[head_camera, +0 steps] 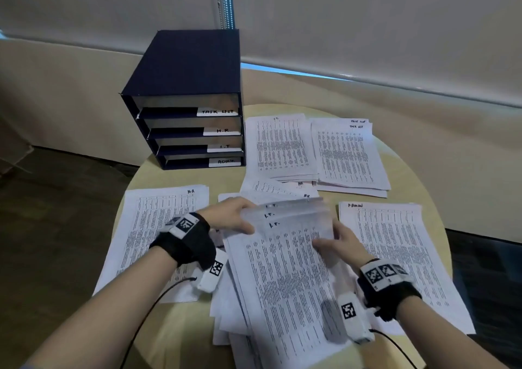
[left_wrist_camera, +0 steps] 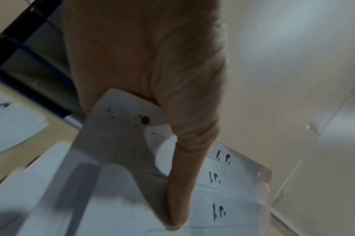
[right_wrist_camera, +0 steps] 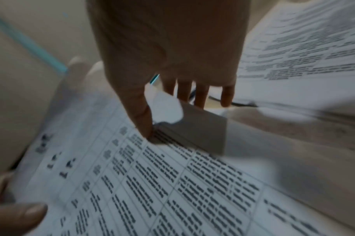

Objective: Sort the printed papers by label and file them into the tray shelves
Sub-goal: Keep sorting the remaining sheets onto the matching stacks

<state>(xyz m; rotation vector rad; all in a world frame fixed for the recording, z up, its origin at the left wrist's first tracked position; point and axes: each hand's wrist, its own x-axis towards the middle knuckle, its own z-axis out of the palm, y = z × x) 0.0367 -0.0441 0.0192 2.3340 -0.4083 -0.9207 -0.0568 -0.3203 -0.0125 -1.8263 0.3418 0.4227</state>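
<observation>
Round beige table (head_camera: 418, 168), paper piles (head_camera: 395, 258), blinds (head_camera: 367, 29) behind

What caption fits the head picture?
Both hands lift I.T. sheets beside the labelled tray shelves.

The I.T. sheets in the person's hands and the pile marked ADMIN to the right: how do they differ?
The I.T. sheets are fanned and lifted at the top edge, gripped by the left hand and right hand; the ADMIN pile lies flat, squared and untouched on the table. Both are white pages of printed tables with handwritten labels.
</observation>
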